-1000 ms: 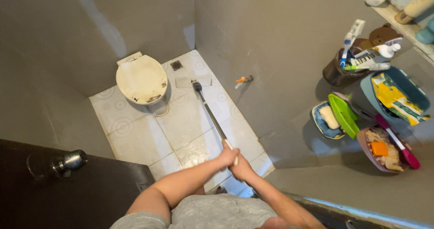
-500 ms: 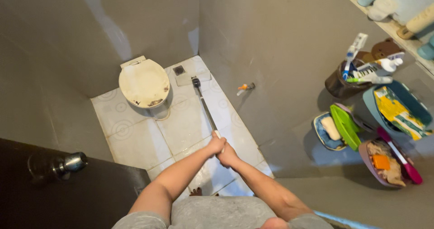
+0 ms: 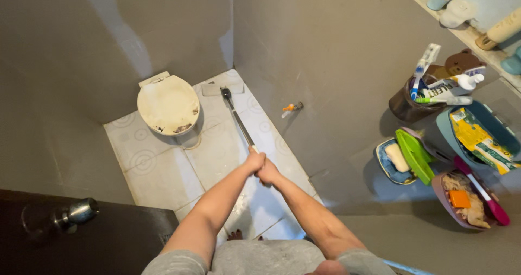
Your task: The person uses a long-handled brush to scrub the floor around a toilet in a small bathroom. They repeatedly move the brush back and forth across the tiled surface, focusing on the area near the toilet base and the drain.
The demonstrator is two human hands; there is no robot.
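Observation:
Both my hands grip the near end of a long-handled mop (image 3: 234, 115). My left hand (image 3: 254, 159) is wrapped round the handle just ahead of my right hand (image 3: 268, 172), and both arms are stretched forward. The dark handle runs away from me across the wet white floor tiles (image 3: 163, 166). Its flat pale head (image 3: 216, 88) rests on the floor at the far wall, right of the cream toilet (image 3: 168, 104) with its lid down.
A small tap (image 3: 291, 108) sticks out of the grey right wall. Wall holders at right carry a dark cup of toothbrushes (image 3: 418, 90), a green soap dish (image 3: 408, 150), sachets and sponges. A dark door with a metal knob (image 3: 76, 212) stands at lower left.
The mop head has been pushed farther from me, up to the far wall beside the toilet. My arms have stretched out and my hands have moved forward along the floor line.

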